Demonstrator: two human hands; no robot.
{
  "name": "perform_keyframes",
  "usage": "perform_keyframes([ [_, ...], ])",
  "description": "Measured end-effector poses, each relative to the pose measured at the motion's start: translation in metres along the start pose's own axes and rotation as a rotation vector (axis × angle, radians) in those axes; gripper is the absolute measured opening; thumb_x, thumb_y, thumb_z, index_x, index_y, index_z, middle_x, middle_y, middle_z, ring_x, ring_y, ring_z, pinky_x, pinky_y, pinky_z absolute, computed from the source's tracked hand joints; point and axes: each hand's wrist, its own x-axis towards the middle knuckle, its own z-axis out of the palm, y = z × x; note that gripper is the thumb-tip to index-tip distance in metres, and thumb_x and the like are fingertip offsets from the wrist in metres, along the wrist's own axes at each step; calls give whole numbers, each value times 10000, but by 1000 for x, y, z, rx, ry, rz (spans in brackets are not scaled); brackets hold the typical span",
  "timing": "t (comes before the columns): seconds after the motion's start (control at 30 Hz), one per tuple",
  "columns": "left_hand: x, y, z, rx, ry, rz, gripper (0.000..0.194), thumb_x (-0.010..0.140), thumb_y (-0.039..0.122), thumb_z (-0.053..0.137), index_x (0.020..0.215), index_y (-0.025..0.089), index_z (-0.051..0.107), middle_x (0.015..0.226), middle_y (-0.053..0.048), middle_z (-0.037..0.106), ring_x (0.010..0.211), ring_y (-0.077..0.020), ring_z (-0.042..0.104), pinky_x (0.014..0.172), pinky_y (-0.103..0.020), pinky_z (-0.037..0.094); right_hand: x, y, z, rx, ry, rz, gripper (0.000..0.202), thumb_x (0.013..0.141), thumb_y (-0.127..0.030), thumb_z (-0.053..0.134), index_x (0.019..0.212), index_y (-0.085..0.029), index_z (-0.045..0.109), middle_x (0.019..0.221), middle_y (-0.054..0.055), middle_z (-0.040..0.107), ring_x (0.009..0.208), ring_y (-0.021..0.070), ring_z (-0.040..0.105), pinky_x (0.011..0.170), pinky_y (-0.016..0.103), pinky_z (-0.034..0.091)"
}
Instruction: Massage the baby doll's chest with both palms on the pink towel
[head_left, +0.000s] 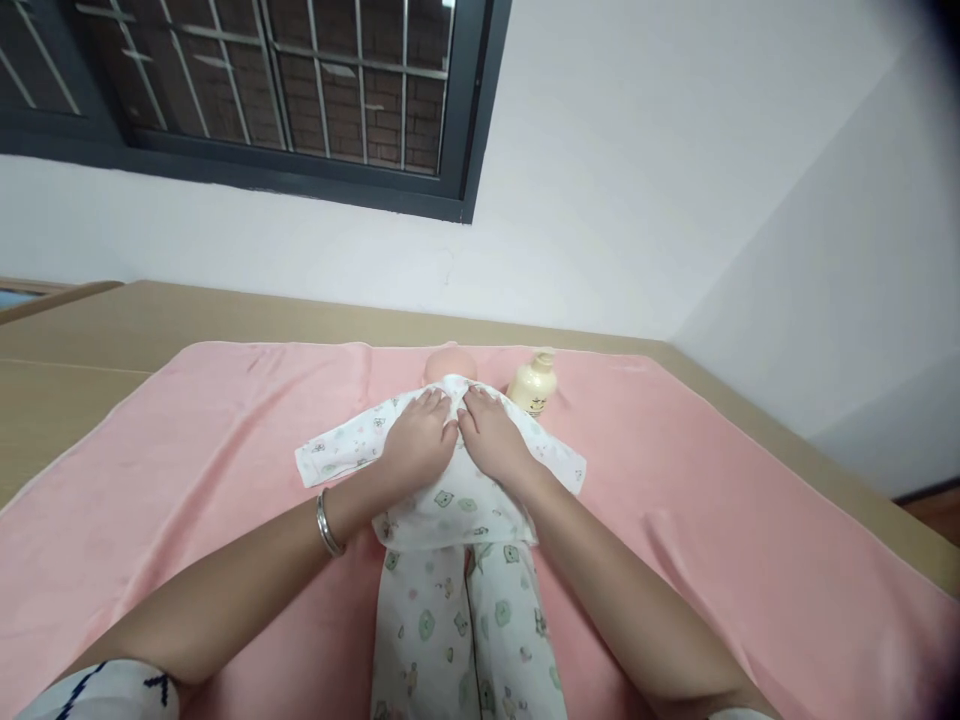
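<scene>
A doll lies on its back on a pink blanket (262,480), its bare rounded head (450,364) at the far end. It wears a white patterned top (457,510) and matching trousers (427,630). Both sleeves spread outward. My left hand (424,440) rests flat on the upper chest, fingers extended toward the neckline. Beside it, my right hand (491,430) lies on the other side of the chest, fingers also extended. The thumbs are close together near the middle. Neither hand grips anything. A silver bangle circles my left wrist.
A cream pump bottle (534,384) stands on the blanket, just right of the doll's head. The tan surface (300,318) shows around the blanket's far edge, against a white wall (600,200). A dark-framed window (472,130) with bars is at the upper left.
</scene>
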Motion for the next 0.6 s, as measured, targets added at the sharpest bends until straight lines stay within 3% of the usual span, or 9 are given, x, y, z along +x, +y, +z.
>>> perform_keyframes([
  [0.1, 11, -14, -2, -43, -20, -51, 497, 937, 290, 393, 1355, 79, 560, 1464, -207, 536, 1412, -324, 454, 1182, -520, 331, -16, -20, -1, -119, -30, 16, 483, 1005, -223, 334, 1424, -41, 493, 1500, 220, 479, 1419, 341, 411, 1157, 526, 329],
  [0.2, 13, -22, 2, -60, 22, -58, 486, 936, 290, 393, 1343, 88, 567, 1447, -201, 553, 1378, -322, 485, 1161, -507, 358, -25, -30, -8, -168, -57, -62, 462, 979, -177, 361, 1391, -63, 536, 1446, 211, 541, 1383, 331, 463, 1136, 489, 369],
  [0.3, 10, -23, 6, -80, 66, -51, 488, 946, 315, 403, 1351, 94, 563, 1432, -186, 569, 1361, -321, 496, 1164, -504, 352, -16, -20, -11, -95, -47, -45, 441, 1011, -208, 322, 1354, -96, 574, 1435, 177, 564, 1361, 291, 498, 1128, 430, 385],
  [0.43, 8, -21, 8, -101, 104, -54, 474, 946, 324, 433, 1345, 112, 577, 1407, -168, 594, 1343, -316, 510, 1164, -498, 352, -1, 0, -1, -79, -32, -14, 529, 1042, -298, 295, 1482, -37, 428, 1570, 191, 393, 1482, 302, 325, 1212, 472, 246],
  [0.6, 7, -20, 5, -59, 102, -48, 475, 981, 302, 389, 1349, 59, 568, 1404, -186, 592, 1339, -316, 514, 1164, -491, 362, -1, 2, 6, -87, -31, -14, 560, 1044, -305, 264, 1509, -13, 378, 1586, 209, 354, 1503, 326, 271, 1228, 502, 205],
])
